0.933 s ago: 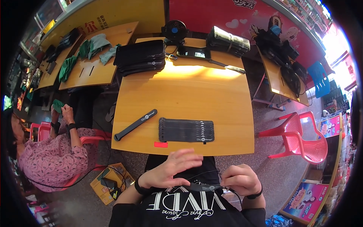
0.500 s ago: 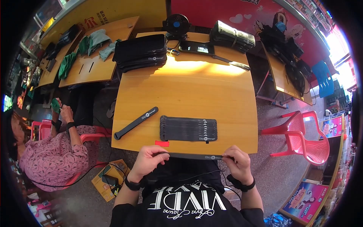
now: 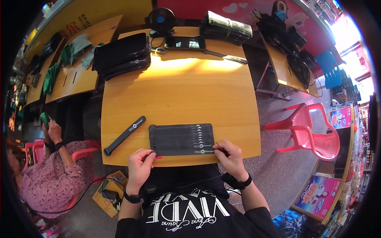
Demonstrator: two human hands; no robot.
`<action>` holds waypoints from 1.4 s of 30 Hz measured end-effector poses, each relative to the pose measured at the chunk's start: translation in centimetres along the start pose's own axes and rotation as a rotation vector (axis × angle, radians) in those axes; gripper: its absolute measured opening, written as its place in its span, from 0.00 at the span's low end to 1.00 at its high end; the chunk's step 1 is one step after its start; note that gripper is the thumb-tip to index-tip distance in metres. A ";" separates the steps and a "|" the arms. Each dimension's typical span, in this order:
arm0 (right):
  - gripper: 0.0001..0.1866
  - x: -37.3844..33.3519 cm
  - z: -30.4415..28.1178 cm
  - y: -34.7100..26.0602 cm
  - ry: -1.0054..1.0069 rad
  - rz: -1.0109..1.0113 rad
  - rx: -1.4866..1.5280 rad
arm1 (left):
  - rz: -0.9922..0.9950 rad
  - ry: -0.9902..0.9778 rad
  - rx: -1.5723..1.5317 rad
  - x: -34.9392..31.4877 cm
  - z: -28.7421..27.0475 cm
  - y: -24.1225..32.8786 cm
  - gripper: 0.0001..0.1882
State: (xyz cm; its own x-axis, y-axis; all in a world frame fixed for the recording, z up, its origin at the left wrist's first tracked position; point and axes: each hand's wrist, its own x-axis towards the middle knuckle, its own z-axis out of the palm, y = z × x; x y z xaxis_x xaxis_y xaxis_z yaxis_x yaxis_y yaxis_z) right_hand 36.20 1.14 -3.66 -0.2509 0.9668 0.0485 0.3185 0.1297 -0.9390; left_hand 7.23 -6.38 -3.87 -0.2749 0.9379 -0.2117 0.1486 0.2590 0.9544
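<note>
- A loose black strap (image 3: 124, 135) lies slanted on the yellow counter (image 3: 178, 91), left of the row.
- The left hand (image 3: 139, 163) pinches the left end of the nearest strap; its fingers (image 3: 147, 155) are shut on it.
- The row of black straps (image 3: 181, 139) lies flat near the counter's front edge.
- The right hand (image 3: 230, 155) pinches the right end, fingers together.
- It is best to pull both ends evenly, so the strap lies straight and touches the row.
</note>
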 end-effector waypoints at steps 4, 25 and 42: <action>0.05 0.0 0.2 0.3 0.039 0.026 -0.019 | -0.044 -0.012 -0.008 0.2 0.1 -0.2 0.04; 0.05 0.1 0.8 0.9 0.097 0.051 -0.077 | -0.124 0.063 -0.028 0.5 0.3 0.0 0.06; 0.05 0.2 0.8 0.9 0.083 0.075 -0.038 | -0.191 0.063 -0.070 0.6 0.5 0.3 0.04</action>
State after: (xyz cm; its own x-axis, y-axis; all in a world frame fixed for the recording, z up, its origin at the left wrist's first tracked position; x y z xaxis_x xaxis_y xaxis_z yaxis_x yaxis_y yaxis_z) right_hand 35.70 1.26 -4.78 -0.1491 0.9888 0.0082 0.3680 0.0631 -0.9277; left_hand 7.62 -5.57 -3.83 -0.3507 0.8565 -0.3786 0.0227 0.4119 0.9109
